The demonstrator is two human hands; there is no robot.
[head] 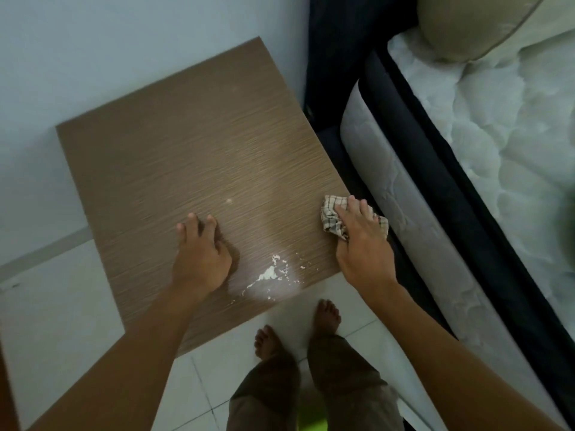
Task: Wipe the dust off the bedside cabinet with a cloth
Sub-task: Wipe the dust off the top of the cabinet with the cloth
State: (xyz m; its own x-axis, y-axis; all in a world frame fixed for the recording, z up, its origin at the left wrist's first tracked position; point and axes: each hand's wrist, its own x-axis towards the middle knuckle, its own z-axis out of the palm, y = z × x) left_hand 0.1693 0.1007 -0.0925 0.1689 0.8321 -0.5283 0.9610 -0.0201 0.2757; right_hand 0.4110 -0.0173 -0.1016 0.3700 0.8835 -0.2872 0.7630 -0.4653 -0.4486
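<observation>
The bedside cabinet's brown wood-grain top (174, 150) fills the middle of the view. A patch of white dust and crumbs (269, 275) lies near its front edge. My right hand (362, 247) presses a crumpled checked cloth (333, 220) onto the top at its right edge, beside the bed. My left hand (200, 253) rests on the top left of the dust, fingertips down and spread, holding nothing.
A mattress (485, 169) on a dark bed frame runs along the right side, with a beige pillow (466, 23) at the top. A pale wall stands behind the cabinet. My bare feet (326, 315) are on white floor tiles just in front.
</observation>
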